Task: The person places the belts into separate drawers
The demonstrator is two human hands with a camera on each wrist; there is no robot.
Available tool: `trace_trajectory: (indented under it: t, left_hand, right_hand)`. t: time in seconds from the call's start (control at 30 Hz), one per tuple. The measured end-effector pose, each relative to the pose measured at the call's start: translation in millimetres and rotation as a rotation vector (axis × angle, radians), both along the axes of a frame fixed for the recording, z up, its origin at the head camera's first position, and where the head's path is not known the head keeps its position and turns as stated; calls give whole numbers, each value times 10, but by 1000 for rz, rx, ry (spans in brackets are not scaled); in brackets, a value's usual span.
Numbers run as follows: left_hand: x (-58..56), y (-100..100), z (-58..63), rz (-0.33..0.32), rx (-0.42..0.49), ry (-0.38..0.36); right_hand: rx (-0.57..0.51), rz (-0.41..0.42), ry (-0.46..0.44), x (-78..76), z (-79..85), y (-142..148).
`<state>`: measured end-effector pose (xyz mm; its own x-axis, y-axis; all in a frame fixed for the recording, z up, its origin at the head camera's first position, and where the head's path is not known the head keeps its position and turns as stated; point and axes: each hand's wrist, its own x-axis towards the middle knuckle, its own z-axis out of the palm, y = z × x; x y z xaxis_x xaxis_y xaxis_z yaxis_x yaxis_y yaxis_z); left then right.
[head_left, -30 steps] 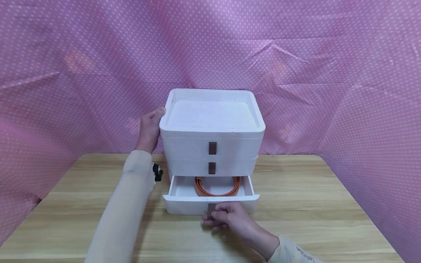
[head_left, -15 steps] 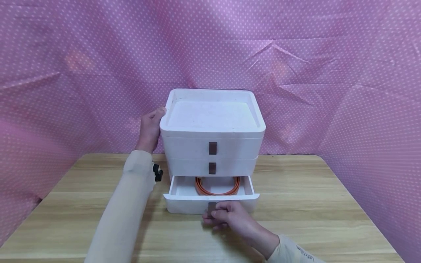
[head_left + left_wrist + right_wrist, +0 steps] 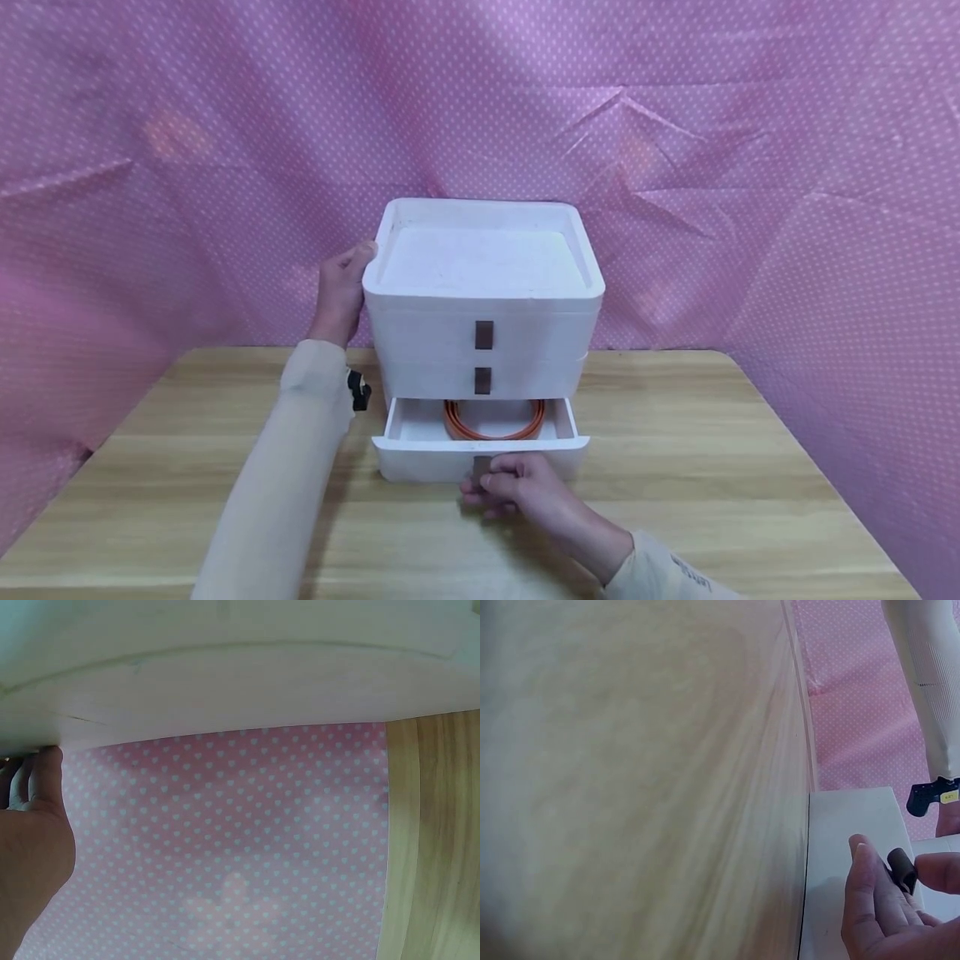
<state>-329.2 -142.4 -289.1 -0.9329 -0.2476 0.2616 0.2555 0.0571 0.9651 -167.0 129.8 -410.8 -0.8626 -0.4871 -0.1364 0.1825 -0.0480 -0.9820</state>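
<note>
A white drawer cabinet (image 3: 486, 265) stands on the wooden table, its top a shallow tray. Its bottom drawer (image 3: 427, 463) is part way out, with a coil of orange cable (image 3: 495, 435) inside. At that drawer's front, my right hand (image 3: 536, 498) pinches the brown pull tab (image 3: 902, 868) between thumb and fingers. My left hand (image 3: 339, 290) holds the cabinet's upper left side, a fingertip at the top rim. In the left wrist view the left fingers (image 3: 46, 780) meet the white side at the far left; the rest of them is hidden.
Two upper drawers with brown tabs (image 3: 483, 335) are closed. Pink dotted cloth (image 3: 675, 167) hangs behind and on both sides of the wooden table (image 3: 675, 467). A black device (image 3: 359, 392) is on the left wrist.
The bottom drawer has slid slightly inward, and my right hand has moved with it, still on the tab. My left hand stays at the cabinet's side. The view has shifted a little.
</note>
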Motion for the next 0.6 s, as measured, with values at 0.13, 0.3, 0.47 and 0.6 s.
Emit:
trace_trajectory:
  t: [0.13,0.3,0.47,0.6]
  left_hand:
    - [7,-15,3,-2,5,1]
    - [3,-10,-8,1,10,3]
    - [-6,-1,-8,7,15,3]
    - [-5,5,-3,11,15,1]
  right_hand:
    - [-3,-3,-2,-13,-10,-11]
    - [-4,-2,-2,-22,-30,-10]
    - [-8,-2,-2,-31,-32,-5]
    - [-10,-4,2,-35,-25,-1]
